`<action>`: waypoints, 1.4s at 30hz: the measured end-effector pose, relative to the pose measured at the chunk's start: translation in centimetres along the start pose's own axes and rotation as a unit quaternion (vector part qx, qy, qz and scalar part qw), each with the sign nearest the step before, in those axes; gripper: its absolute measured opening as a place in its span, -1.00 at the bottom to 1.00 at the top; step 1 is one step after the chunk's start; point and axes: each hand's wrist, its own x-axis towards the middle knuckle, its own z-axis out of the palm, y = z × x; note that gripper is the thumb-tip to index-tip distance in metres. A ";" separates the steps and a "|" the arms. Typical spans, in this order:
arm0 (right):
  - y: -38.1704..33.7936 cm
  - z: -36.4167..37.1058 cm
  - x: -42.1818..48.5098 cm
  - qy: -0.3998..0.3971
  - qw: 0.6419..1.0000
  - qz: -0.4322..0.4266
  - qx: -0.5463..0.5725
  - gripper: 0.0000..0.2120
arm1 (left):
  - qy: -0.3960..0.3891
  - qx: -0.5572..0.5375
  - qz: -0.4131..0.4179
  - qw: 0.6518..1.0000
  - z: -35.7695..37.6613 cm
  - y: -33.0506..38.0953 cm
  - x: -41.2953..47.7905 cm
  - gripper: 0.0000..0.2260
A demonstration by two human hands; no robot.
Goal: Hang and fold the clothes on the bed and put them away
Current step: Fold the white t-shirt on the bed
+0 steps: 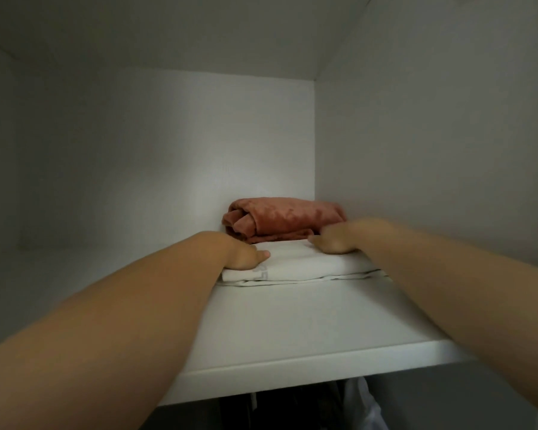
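Note:
A folded white garment [302, 265] lies on the white wardrobe shelf [292, 324], toward the right back corner. My left hand [244, 254] rests on its left end, thumb laid over the top. My right hand [334, 240] presses on its far right end with the fingers curled down. Both arms reach in from the front. Behind the white garment, touching the back wall, sits a folded rust-coloured velvet garment [280, 220].
The shelf is boxed in by a back wall [168, 150], a right side wall [432, 150] and a panel overhead. The left part of the shelf [59, 274] lies in shadow. Below the shelf's front edge hang several clothes [361, 405].

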 end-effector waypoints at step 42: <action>-20.4 4.1 -32.0 0.460 0.790 -0.330 0.234 -0.53 | 0.404 0.155 -0.251 0.866 6.7 -5.0 -43.6 -0.46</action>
